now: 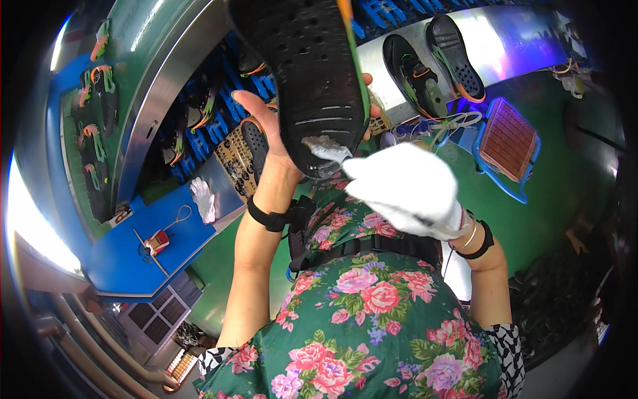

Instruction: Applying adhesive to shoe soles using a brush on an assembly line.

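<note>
A black shoe sole [312, 86] with rows of small holes and green and orange edging is held up before me. My bare left hand [276, 143] is closed around it, thumb along the left side and fingertips showing past the right edge. My right hand [405, 189], in a white glove, is closed on what looks like a small brush [327, 150] with a grey head. The brush touches the near end of the sole, where the surface looks wet and shiny. Its handle is mostly hidden by the glove.
A curved metal ledge with a shoe [415, 80] and another sole [455, 56] runs along the back, beside a blue-slatted conveyor [392, 12]. A blue table [126, 259] carries a white glove [203, 199] and a small red container [157, 243]. A blue-framed stool [508, 139] stands right.
</note>
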Available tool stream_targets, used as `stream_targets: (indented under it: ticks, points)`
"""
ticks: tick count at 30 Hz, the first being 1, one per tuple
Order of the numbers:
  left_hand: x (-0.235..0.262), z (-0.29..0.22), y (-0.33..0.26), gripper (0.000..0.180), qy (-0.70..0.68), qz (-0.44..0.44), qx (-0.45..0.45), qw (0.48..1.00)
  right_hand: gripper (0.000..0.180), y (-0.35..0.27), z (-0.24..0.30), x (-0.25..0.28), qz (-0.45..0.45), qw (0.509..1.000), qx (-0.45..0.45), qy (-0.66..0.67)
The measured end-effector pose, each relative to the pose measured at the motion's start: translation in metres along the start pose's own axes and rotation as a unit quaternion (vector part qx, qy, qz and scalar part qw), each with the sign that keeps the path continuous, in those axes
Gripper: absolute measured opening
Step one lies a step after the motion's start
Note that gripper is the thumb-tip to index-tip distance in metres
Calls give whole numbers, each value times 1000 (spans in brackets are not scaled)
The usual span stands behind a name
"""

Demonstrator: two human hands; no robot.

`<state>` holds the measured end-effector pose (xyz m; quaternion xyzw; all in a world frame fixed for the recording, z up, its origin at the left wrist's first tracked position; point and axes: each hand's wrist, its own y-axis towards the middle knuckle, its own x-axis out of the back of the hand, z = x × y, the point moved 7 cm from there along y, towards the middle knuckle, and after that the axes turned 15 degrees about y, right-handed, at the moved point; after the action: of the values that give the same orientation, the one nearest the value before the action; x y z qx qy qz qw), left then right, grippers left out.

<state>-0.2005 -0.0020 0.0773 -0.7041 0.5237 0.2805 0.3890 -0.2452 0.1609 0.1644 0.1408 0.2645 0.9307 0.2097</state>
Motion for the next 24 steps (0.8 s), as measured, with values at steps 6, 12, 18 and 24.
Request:
stream_targets:
  ticks: [6, 12, 18, 24]
  points:
    - [37, 3, -16, 147, 148, -37, 75, 985, 30, -6, -6, -11, 50, 957, -93, 270]
    - [22, 1, -4, 127, 50, -8, 137, 989, 37, -12, -3, -17, 91, 994, -35, 48]
    - [17, -3, 0, 120, 23, 26, 167, 985, 31, -6, 4, -3, 116, 981, -16, 155]
    - [5, -5, -1, 113, 180, -77, 199, 960, 30, -8, 3, -8, 140, 989, -31, 47]
